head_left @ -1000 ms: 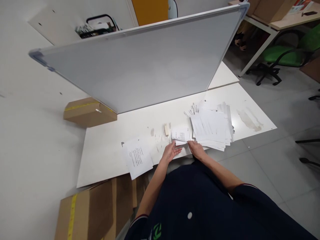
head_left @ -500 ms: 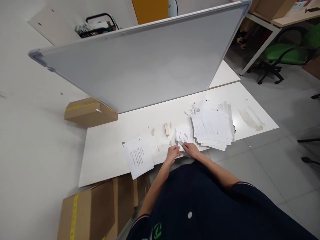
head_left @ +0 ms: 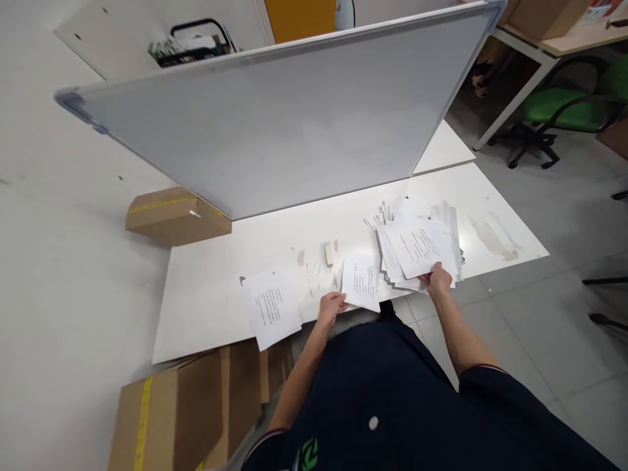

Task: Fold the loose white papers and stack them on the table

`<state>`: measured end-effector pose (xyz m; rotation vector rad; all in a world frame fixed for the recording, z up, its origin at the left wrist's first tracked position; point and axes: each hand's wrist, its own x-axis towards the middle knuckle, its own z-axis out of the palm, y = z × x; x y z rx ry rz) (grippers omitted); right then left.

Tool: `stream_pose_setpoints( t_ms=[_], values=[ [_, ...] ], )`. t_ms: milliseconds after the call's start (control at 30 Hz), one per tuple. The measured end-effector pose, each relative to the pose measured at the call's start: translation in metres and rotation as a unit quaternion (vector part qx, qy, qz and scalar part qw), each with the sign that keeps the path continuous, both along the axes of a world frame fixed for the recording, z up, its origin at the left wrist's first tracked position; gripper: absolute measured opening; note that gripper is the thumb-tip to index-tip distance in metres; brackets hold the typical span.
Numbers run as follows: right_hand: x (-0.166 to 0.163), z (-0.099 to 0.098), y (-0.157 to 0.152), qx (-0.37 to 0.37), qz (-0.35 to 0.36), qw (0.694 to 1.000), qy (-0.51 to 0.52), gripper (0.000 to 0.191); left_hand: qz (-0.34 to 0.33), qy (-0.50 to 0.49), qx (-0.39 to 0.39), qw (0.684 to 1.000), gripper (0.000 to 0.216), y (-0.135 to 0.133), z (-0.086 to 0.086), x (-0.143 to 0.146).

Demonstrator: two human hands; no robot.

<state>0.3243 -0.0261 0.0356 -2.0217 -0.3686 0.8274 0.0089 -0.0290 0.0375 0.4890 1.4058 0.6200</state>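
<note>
My left hand [head_left: 332, 306] pinches the lower left corner of a printed sheet [head_left: 361, 280] at the table's front edge. Over to the right, my right hand [head_left: 438, 278] grips the lower edge of another printed paper [head_left: 419, 245], which lies over a messy pile of papers [head_left: 392, 261]. Its fingertips are partly hidden under that paper. A small cream-coloured block-like object [head_left: 328, 254] lies just beyond the left hand's sheet. Further left, a few printed sheets [head_left: 269, 307] overhang the front edge.
A large whiteboard [head_left: 294, 131] stands across the back of the white table [head_left: 206, 294]. One cardboard box [head_left: 179, 219] sits at the table's left end; more boxes [head_left: 196, 412] stand below. Beyond the right end are a green chair [head_left: 564, 108] and another desk [head_left: 583, 39].
My right hand has left the middle sheet, moved right and taken hold of a paper on the pile. The middle sheet now lies flatter, its corner still in my left hand.
</note>
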Motion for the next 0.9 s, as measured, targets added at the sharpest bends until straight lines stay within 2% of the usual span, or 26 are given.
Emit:
stream_pose_setpoints(
  t_ms=[67,133,200,267,333,400,533,633,767,900],
  values=[
    [-0.013,-0.004,-0.017,-0.051,0.008,0.999,0.015,0.045,0.008,-0.004,0.0,1.0,0.022,0.0,0.002,0.0],
    [-0.034,-0.005,-0.034,-0.114,0.09,0.989,0.029,0.046,0.014,-0.018,-0.002,1.0,0.024,0.001,0.004,0.001],
    [-0.06,-0.006,-0.044,-0.167,0.208,0.959,0.095,0.048,0.022,-0.046,-0.011,0.999,0.026,0.003,0.006,0.002],
    [-0.087,-0.007,-0.046,-0.19,0.259,0.924,0.208,0.044,0.031,-0.087,-0.022,0.995,0.029,0.004,0.009,0.004],
    [-0.11,-0.01,-0.041,-0.163,0.245,0.901,0.319,0.039,0.036,-0.126,-0.027,0.991,0.031,0.003,0.012,0.004],
    [-0.127,-0.016,-0.031,-0.115,0.211,0.898,0.369,0.032,0.029,-0.143,-0.029,0.989,0.033,0.0,0.015,0.002],
    [-0.138,-0.031,-0.017,-0.047,0.161,0.927,0.334,0.016,-0.017,-0.114,-0.036,0.993,0.034,-0.011,0.019,-0.009],
    [-0.136,-0.04,-0.016,-0.008,0.149,0.94,0.308,0.018,-0.042,-0.119,-0.044,0.991,0.032,-0.013,0.02,-0.015],
    [-0.132,-0.043,-0.018,0.016,0.15,0.946,0.287,0.022,-0.044,-0.178,-0.055,0.981,0.041,0.001,0.021,-0.009],
    [-0.124,-0.036,-0.02,0.034,0.132,0.948,0.288,0.025,-0.035,-0.127,-0.016,0.991,0.038,0.02,0.024,0.011]
  ],
)
